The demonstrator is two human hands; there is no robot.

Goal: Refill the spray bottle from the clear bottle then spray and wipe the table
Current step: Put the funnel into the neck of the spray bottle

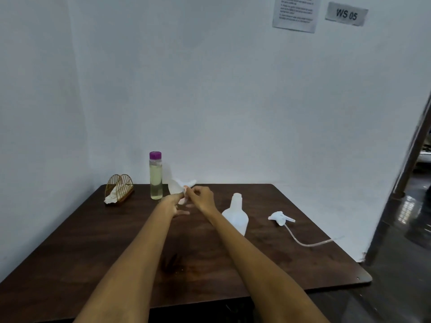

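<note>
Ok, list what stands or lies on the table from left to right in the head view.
Gold wire napkin holder → clear bottle with purple cap → white funnel held in both hands → open spray bottle → detached spray head with its tube.

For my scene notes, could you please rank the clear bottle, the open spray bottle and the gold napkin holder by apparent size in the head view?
1. Spray bottle, though it stands nearer the camera.
2. Clear bottle, taller but slimmer, so this ranking is unsure.
3. Napkin holder.
</note>
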